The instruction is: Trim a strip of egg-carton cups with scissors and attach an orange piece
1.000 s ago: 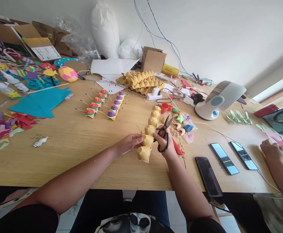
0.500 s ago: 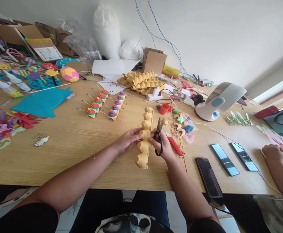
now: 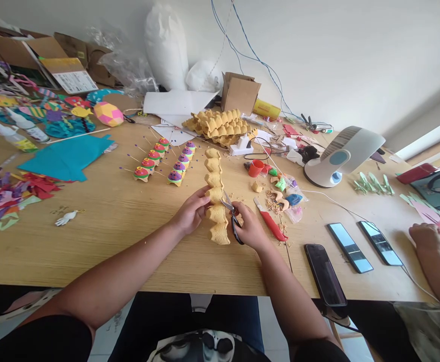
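Note:
My left hand (image 3: 194,210) grips a strip of yellow egg carton (image 3: 215,195) by its left edge, near the middle. The strip is a single row of several cups, held lengthwise away from me. In my right hand (image 3: 248,226) are black-handled scissors (image 3: 235,221), with their parted blades against the strip's right edge. Just right of that hand a red-handled knife (image 3: 273,225) lies on the table. Beyond the strip stand two painted egg-carton strips, one red and green (image 3: 152,160), the other purple (image 3: 182,163), with thin sticks poking out of their sides.
Stacked egg cartons (image 3: 220,125) lie at the back. A red cup (image 3: 256,168), clay scraps and shavings are to the right, near a white fan (image 3: 340,156). Several phones (image 3: 324,274) lie front right, near another person's hand (image 3: 427,237). Coloured paper scraps (image 3: 12,198) cover the left.
The egg-carton strip has moved away from me and slightly left. My right hand has turned the scissors from pointing up to the strip's edge, blades now parted.

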A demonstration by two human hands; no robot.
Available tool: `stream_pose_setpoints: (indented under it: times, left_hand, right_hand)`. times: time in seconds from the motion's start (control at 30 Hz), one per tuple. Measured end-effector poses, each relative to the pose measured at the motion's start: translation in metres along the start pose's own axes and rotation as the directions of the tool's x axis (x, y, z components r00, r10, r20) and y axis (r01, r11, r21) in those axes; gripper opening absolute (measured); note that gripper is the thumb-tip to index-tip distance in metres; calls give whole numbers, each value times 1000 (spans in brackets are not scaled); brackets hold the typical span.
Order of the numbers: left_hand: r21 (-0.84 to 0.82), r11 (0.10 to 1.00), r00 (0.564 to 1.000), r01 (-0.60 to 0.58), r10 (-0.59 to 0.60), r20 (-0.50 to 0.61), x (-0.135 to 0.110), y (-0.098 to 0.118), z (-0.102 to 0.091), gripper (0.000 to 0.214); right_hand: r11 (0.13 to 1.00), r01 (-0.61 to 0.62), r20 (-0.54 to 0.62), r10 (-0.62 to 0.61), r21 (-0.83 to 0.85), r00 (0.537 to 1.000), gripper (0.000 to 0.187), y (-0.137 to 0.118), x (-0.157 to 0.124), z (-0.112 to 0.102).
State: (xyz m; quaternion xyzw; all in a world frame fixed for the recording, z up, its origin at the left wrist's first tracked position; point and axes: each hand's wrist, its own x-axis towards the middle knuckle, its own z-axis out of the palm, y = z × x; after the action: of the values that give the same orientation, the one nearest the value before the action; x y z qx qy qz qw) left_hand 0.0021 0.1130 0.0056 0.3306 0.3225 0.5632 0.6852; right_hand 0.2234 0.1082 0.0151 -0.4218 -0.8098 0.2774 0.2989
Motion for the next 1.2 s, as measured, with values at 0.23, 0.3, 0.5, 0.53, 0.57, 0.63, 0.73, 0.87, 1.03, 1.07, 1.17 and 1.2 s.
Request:
stream_pose_setpoints:
  times: [0.23,0.3,0.5,0.53,0.57,0.63,0.73,0.87,1.03,1.07,1.17,1.2]
  left_hand:
    - [-16,1000,998,-27,28,54,3,-7,-7,67]
    - [-13,1000,998,-24,25,65,5,-8,-10,68]
    - [-6,999,998,-32,32,55,7,-8,-14,68]
    - [1,999,998,-34,34,57,7,-7,-14,68]
    - [6,999,997,-34,33,63,7,-7,-15,68]
    - [8,1000,996,-28,27,80,7,-7,-15,67]
    - [-7,1000,995,-20,21,96,7,-8,-16,68]
    - [-51,999,995,-13,18,102,8,-9,-17,69]
    - [-105,994,993,6,7,119,10,-11,-19,70]
    - [-106,994,992,-3,16,124,10,-11,-19,70]
    - [-92,995,992,-26,37,124,11,-11,-21,68]
    - [-88,996,992,-28,39,123,11,-10,-21,67]
  right_hand:
    - [999,23,29,-21,-43,999,34,0,-1,-2]
    - [1000,4,30,-3,-24,1000,33,0,0,-3]
    - [999,-50,8,51,-14,999,30,-2,1,-6]
    - [999,-52,2,52,-13,999,29,-2,1,-5]
    - [998,-56,-6,56,-14,998,29,-1,1,-5]
    - [997,-72,-21,71,-21,997,27,0,0,-5]
    - [994,-98,-36,97,-43,995,26,1,0,-5]
    - [992,-98,-40,96,-76,995,27,-1,-1,-7]
    - [992,-24,-18,22,-121,1000,33,-2,-2,-12]
    - [991,-5,-15,3,-132,1000,33,-2,-2,-12]
    - [986,35,-2,-36,-165,999,29,0,-1,-12]
    - [985,36,-1,-36,-171,999,28,0,-1,-11]
